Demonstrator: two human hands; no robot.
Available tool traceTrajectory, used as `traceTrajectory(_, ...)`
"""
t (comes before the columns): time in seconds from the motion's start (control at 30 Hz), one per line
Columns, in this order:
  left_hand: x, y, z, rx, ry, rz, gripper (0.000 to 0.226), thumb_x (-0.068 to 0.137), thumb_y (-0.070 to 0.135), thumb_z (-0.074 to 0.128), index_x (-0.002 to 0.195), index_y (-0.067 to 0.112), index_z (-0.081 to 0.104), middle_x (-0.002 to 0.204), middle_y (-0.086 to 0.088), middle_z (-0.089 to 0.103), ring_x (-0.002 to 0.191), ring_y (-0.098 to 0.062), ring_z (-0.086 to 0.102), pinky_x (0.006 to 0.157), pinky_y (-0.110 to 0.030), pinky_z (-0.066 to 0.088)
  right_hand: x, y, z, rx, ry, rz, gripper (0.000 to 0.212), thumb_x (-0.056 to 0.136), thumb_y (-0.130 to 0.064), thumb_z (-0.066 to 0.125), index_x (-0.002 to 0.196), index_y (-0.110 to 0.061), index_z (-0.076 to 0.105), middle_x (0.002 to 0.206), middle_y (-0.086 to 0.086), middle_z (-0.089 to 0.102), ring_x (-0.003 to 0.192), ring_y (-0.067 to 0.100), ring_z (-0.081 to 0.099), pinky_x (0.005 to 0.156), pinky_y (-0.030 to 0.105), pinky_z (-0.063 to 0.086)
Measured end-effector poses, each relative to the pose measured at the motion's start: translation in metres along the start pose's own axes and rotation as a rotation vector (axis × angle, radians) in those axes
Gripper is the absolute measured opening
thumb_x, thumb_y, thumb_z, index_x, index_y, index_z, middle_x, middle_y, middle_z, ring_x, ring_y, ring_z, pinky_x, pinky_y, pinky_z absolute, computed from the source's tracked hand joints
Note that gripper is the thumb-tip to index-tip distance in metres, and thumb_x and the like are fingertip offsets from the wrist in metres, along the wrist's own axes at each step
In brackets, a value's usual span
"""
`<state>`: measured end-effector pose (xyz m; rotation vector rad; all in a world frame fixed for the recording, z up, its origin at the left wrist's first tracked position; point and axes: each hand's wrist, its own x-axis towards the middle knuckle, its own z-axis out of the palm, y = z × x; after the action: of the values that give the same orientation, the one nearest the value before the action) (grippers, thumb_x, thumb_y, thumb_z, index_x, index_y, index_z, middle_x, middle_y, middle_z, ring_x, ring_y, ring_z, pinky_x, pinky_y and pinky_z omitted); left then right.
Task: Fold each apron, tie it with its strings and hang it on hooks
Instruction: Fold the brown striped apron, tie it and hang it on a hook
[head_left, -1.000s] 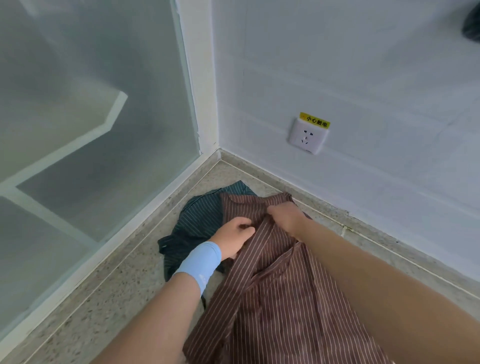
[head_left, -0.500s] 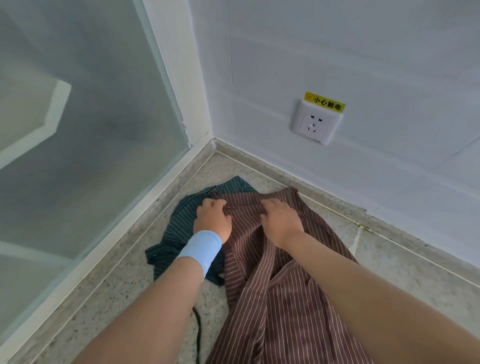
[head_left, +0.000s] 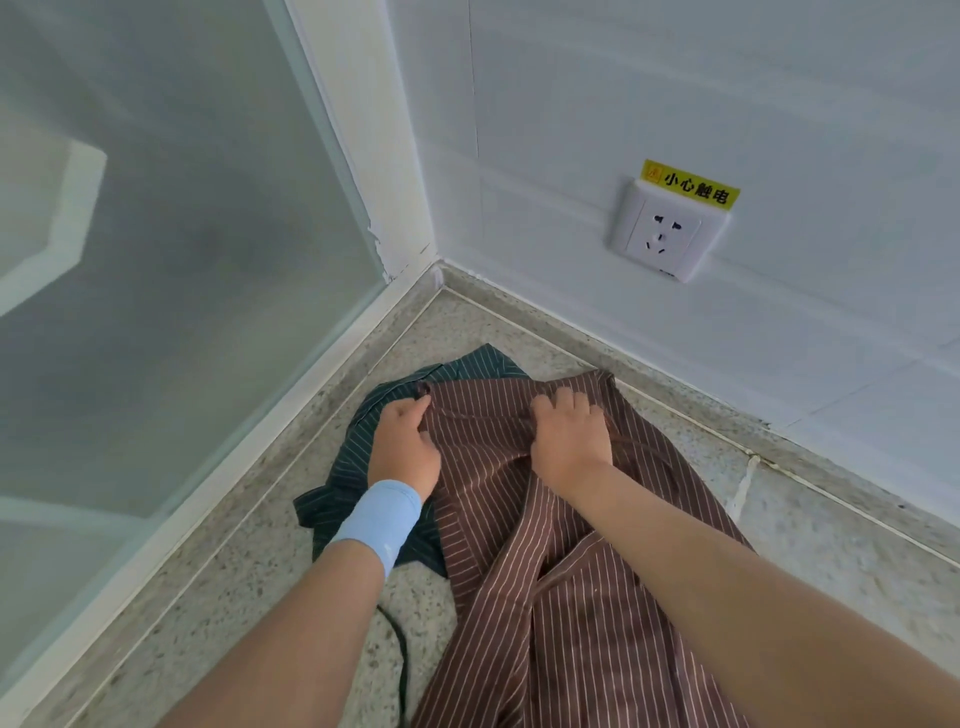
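Observation:
A brown apron with thin white stripes (head_left: 571, 613) lies on the speckled floor in a room corner, its top edge stretched flat between my hands. My left hand (head_left: 402, 441), with a light blue wristband, grips the top left corner. My right hand (head_left: 569, 434) presses down on and clutches the top right part. A crumpled dark green striped apron (head_left: 353, 457) lies under and to the left of the brown one, partly covered by it. A dark string (head_left: 400, 654) trails across the floor below my left arm. No hooks are visible.
A frosted glass partition (head_left: 182, 260) with a white frame runs along the left. A white wall on the right carries a power socket (head_left: 667, 234) with a yellow warning label. Bare speckled floor (head_left: 810, 525) lies to the right of the aprons.
My hands have moved apart, spreading the brown apron's top edge from a bunched state to a flat, wide one. The camera has come closer to the corner.

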<state>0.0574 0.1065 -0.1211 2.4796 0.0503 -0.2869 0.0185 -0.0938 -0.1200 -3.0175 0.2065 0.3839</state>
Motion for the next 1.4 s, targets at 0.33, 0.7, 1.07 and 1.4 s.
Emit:
traceTrajectory(0.33, -0.115, -0.019, -0.007, 0.034, -0.344, -0.121, 0.006, 0.090, 0.020, 0.052, 0.091, 0.026, 0.052, 0.091, 0.003, 0.059, 0.079, -0.017, 0.059, 0.073, -0.035, 0.050, -0.116, -0.042, 0.016, 0.046, -0.265, -0.573, 0.050, 0.090, -0.011, 0.052, 0.138, -0.027, 0.052, 0.139, -0.003, 0.045, 0.096, 0.024, 0.065, 0.078, 0.040, 0.056)
traceTrajectory(0.7, -0.212, -0.048, -0.028, 0.099, -0.677, -0.055, 0.017, 0.087, 0.038, 0.067, 0.093, 0.024, 0.060, 0.088, 0.006, 0.062, 0.080, -0.010, 0.062, 0.066, -0.022, 0.048, -0.228, -0.063, 0.035, 0.826, -0.415, 0.393, 0.039, 0.090, -0.054, 0.052, 0.096, -0.016, 0.059, 0.084, 0.003, 0.070, 0.069, 0.019, 0.066, 0.064, 0.034, 0.058)
traceTrajectory(1.07, -0.269, -0.008, -0.017, -0.117, -0.901, -0.048, 0.044, 0.090, 0.062, 0.055, 0.122, 0.033, 0.057, 0.114, 0.007, 0.065, 0.100, -0.015, 0.065, 0.098, -0.038, 0.051, -0.279, -0.010, 0.032, 1.313, -0.165, 0.719, 0.067, 0.090, -0.021, 0.072, 0.146, -0.006, 0.040, 0.128, 0.018, 0.061, 0.107, 0.032, 0.064, 0.090, 0.042, 0.056)
traceTrajectory(1.4, -0.308, -0.041, 0.039, 0.796, -0.707, 0.445, 0.085, 0.068, 0.032, 0.082, 0.138, 0.034, 0.033, 0.140, -0.001, 0.024, 0.126, -0.028, 0.031, 0.086, -0.040, 0.047, -0.331, 0.018, 0.067, 0.169, -0.135, 0.079, 0.072, 0.084, -0.026, 0.067, 0.147, -0.030, 0.031, 0.146, 0.006, 0.034, 0.134, 0.027, 0.035, 0.113, 0.042, 0.034)
